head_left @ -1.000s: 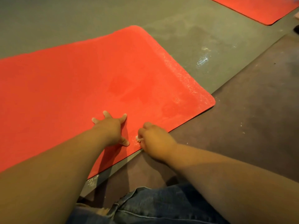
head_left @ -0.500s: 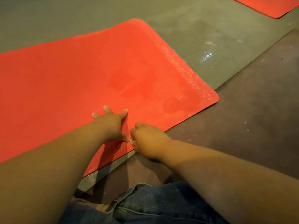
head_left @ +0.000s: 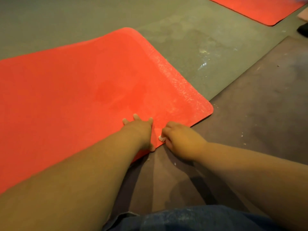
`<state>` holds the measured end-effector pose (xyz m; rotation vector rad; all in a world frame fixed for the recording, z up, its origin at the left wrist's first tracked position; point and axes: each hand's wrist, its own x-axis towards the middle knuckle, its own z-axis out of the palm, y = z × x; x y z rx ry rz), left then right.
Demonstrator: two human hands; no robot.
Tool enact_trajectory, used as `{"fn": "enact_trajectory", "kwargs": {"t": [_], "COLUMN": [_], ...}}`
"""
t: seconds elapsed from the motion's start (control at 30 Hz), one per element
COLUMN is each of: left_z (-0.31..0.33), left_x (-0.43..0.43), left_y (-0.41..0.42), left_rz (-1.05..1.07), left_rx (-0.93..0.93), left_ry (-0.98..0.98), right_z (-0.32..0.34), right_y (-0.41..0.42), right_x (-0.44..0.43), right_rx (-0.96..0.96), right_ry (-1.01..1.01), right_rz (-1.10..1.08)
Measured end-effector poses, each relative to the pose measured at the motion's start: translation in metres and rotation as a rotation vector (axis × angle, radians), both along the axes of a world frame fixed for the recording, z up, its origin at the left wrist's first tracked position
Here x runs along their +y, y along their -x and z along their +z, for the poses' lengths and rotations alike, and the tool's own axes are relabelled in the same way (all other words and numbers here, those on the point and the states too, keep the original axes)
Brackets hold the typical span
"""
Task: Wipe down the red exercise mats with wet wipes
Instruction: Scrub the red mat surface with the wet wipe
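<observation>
A large red exercise mat [head_left: 80, 90] lies across the floor, its right end speckled with pale residue. My left hand [head_left: 140, 130] presses flat on the mat near its front edge, fingers spread. Just to its right, my right hand [head_left: 180, 139] curls round a small white wet wipe [head_left: 161, 138], holding it against the mat's front edge. Only a corner of the wipe shows under the fingers.
A second red mat [head_left: 260, 9] lies at the top right. Grey-green floor covering [head_left: 191, 40] with white scuffs runs behind the mat, and dark brown flooring [head_left: 266, 105] spreads to the right. My jeans-clad knee [head_left: 191, 219] is at the bottom. A dark object [head_left: 303, 30] sits at the right edge.
Both hands have stayed together on the mat's front edge, the right hand rubbing the wipe slightly left then back. The camera view has shifted, so the mat sits lower and more to the right.
</observation>
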<state>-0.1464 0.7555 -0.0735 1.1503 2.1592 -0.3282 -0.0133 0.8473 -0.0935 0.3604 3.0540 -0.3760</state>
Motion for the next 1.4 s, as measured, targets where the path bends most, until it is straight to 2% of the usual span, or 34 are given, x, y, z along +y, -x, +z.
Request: {"fn": "enact_trajectory", "kwargs": {"t": [0.1, 0.2, 0.27, 0.33, 0.47, 0.53, 0.63, 0.7, 0.77, 0.9, 0.97, 1.1, 1.17, 1.33, 1.4], "left_z": [-0.001, 0.001, 0.001, 0.001, 0.001, 0.001, 0.001, 0.001, 0.0, -0.001, -0.001, 0.0, -0.001, -0.003, -0.003], "left_x": [0.006, 0.008, 0.011, 0.015, 0.018, 0.017, 0.017, 0.018, 0.018, 0.018, 0.017, 0.017, 0.018, 0.021, 0.021], "left_y": [-0.001, 0.0, 0.0, -0.001, 0.0, 0.002, 0.002, 0.001, 0.002, 0.003, 0.004, 0.004, 0.004, 0.005, 0.006], "left_rz": [0.007, 0.027, 0.025, 0.021, 0.018, 0.011, 0.003, 0.01, 0.018, 0.021, 0.022, 0.031, 0.03, 0.033, 0.024], "left_rx": [0.004, 0.0, 0.003, 0.013, 0.018, 0.021, 0.03, 0.024, 0.018, 0.019, 0.025, 0.019, 0.015, 0.014, 0.025], "left_ry": [0.038, 0.054, 0.066, 0.078, 0.09, 0.092, 0.092, 0.087, 0.081, 0.075, 0.074, 0.074, 0.074, 0.072, 0.072], "right_z": [0.0, 0.002, -0.001, -0.009, -0.016, -0.015, -0.014, -0.017, -0.022, -0.025, -0.023, -0.024, -0.026, -0.022, -0.021], "right_y": [-0.006, -0.022, -0.032, -0.029, -0.018, -0.018, -0.027, -0.029, -0.026, -0.031, -0.024, -0.004, -0.003, -0.042, -0.034], "right_x": [0.047, 0.113, 0.123, 0.095, 0.051, 0.079, 0.13, 0.135, 0.114, 0.079, 0.104, 0.144, 0.133, 0.093, 0.11], "right_rx": [0.004, 0.026, 0.073, 0.141, 0.192, 0.196, 0.224, 0.237, 0.24, 0.269, 0.264, 0.236, 0.24, 0.306, 0.318], "right_ry": [-0.008, -0.093, -0.093, -0.027, 0.086, 0.049, -0.008, -0.019, -0.001, 0.035, 0.002, 0.01, -0.019, 0.016, -0.008], "right_rz": [-0.072, -0.406, -0.606, -0.567, -0.208, -0.268, -0.574, -0.696, -0.647, -0.356, -0.445, -0.767, -0.762, -0.51, -0.523]}}
